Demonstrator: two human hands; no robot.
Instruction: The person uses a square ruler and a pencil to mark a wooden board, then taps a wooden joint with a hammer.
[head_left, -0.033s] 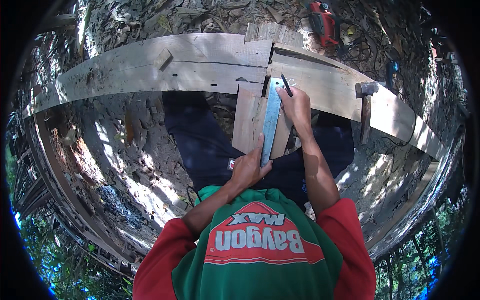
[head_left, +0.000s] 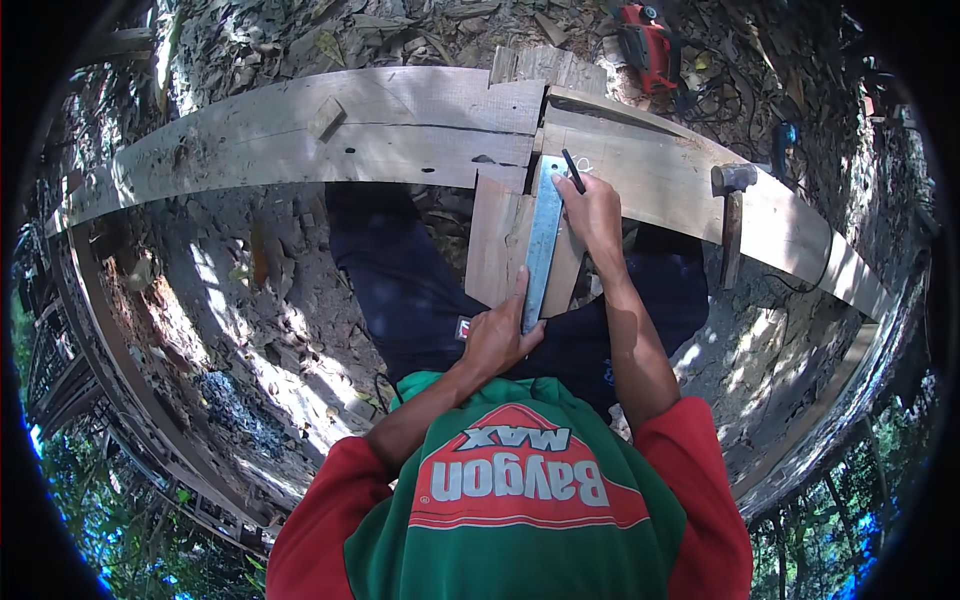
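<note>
- we see a metal ruler (head_left: 543,240) lying lengthwise over a short board (head_left: 494,245).
- our left hand (head_left: 496,338) holds the ruler's near end between thumb and forefinger.
- our right hand (head_left: 594,215) grips a thin black pen (head_left: 572,168) beside the ruler's far end.
- left of the ruler, a small wood block (head_left: 327,117) sits on a long plank (head_left: 420,98).
- right of the ruler, a hammer (head_left: 732,218) rests on another plank (head_left: 645,160).

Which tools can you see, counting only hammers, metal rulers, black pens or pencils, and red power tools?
Hammer: 1
Metal ruler: 1
Black pen or pencil, in the right hand: 1
Red power tool: 1
Total: 4
</note>
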